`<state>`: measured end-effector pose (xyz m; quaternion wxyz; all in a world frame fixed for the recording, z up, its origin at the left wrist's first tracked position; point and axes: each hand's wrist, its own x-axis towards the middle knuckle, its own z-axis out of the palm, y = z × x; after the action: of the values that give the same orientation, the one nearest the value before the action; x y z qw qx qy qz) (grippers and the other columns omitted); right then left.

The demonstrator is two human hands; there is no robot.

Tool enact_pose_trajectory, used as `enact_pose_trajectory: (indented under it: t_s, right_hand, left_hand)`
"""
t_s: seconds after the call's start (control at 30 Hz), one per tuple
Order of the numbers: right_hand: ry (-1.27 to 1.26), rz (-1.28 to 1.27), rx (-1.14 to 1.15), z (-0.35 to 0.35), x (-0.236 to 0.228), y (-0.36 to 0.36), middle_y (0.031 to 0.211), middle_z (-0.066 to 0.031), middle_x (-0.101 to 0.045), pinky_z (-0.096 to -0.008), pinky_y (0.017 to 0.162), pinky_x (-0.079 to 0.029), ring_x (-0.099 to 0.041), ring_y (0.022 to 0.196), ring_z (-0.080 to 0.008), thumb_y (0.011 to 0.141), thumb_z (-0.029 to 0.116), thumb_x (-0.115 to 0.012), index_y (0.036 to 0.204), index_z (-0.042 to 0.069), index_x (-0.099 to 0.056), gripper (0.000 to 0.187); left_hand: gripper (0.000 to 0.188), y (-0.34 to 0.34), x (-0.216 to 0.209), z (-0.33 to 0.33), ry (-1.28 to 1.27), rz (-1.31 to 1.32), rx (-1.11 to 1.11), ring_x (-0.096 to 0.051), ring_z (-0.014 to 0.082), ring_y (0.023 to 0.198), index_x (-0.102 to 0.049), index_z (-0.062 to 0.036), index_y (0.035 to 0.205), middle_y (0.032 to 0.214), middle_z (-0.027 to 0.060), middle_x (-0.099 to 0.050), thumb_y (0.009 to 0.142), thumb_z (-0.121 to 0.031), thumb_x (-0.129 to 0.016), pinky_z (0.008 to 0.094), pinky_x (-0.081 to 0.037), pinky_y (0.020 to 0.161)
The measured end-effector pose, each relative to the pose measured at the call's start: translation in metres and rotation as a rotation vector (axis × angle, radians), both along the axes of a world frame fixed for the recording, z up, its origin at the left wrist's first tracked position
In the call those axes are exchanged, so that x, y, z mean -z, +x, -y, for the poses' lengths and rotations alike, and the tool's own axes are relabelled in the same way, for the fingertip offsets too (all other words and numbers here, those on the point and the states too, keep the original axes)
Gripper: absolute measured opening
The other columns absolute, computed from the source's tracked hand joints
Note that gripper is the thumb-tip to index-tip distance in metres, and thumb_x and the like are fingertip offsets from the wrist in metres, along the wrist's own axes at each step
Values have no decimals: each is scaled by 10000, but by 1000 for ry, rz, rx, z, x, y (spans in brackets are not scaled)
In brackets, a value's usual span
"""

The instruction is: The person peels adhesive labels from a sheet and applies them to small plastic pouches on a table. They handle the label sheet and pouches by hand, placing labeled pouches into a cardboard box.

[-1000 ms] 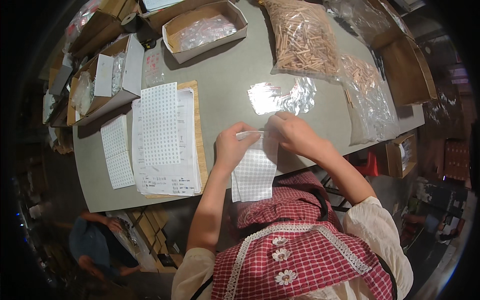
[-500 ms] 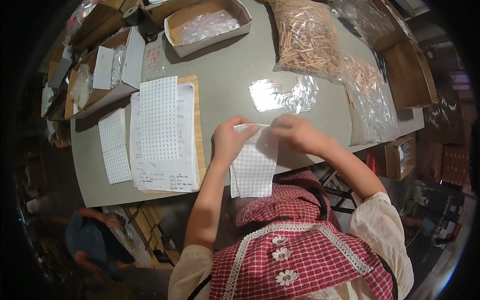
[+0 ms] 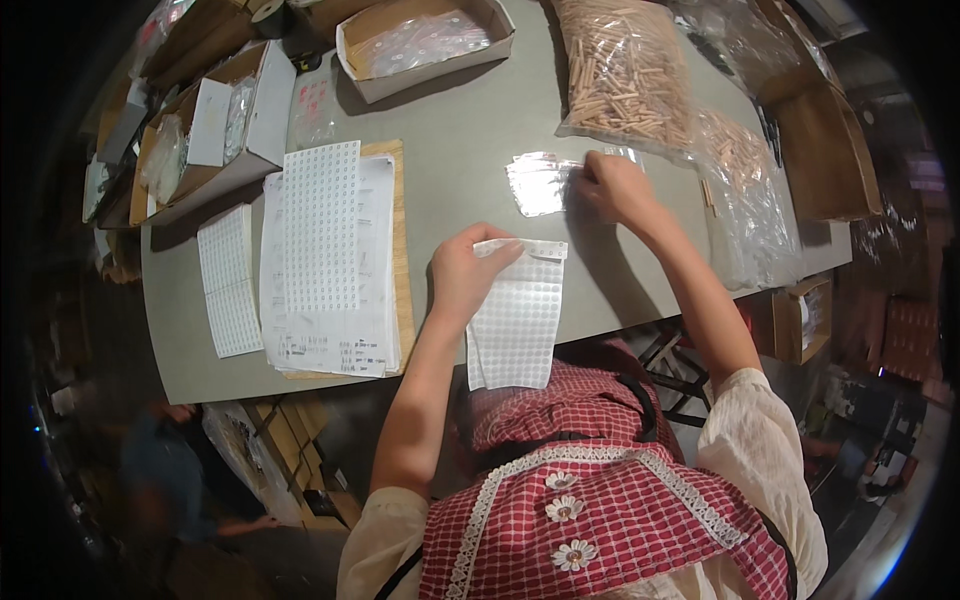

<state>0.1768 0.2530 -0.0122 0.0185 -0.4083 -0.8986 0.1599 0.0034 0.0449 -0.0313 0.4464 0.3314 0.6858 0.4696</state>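
Observation:
My left hand (image 3: 467, 272) pinches the top of white sheets of small round stickers (image 3: 518, 325), thumb in front. The sheets hang over the table's front edge, against my apron. Farther off and to the right, my right hand (image 3: 612, 187) is over a spread of small shiny clear plastic bags (image 3: 541, 184), partly covering them. Its fingers are curled together at the bags. Whatever may be between the fingertips is hidden or too small to name.
Left lie a printed sheet (image 3: 322, 225) on stacked papers and a wooden board, plus another label sheet (image 3: 229, 282). Behind stand a box of bags (image 3: 425, 50) and open cartons (image 3: 212, 130). Wooden dowels fill a large bag (image 3: 630, 80) and a second bag (image 3: 740, 190). Another person (image 3: 165, 465) is at lower left.
My right hand has left the sticker sheets and moved forward and right onto the clear bags. My left hand still holds the sheets. The person at lower left has shifted.

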Motion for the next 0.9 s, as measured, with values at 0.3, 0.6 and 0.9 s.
enact_pose_trajectory:
  t_s: [0.3, 0.6, 0.9]
  right_hand:
    - [-475, -323, -114, -1, 2, -10, 919, -153, -708, -367, 742, -541, -691, 827, -271, 884, 98, -669, 1034, -11, -643, 187]
    - [43, -39, 30, 17, -11, 0, 908, -207, -687, -461, 743, -526, -673, 857, -387, 888, 147, -667, 1006, 1, -633, 191]
    - [-130, -340, -381, 74, -28, 25, 915, -135, -620, -429, 790, -520, -621, 896, -355, 859, 77, -668, 980, 47, -633, 129]
  left_hand:
    - [217, 0, 0, 0, 9, 24, 2, -671, 90, 746, -742, -9, 934, 812, 32, -740, 872, -209, -800, 252, -521, 687]
    - [210, 0, 0, 1, 2, 8, -17, -662, 81, 744, -739, -15, 926, 807, 27, -736, 874, -208, -804, 248, -516, 680]
    - [231, -2, 3, 1, -11, 11, 5, -690, 147, 763, -769, -72, 952, 830, 50, -752, 850, -278, -799, 292, -517, 733]
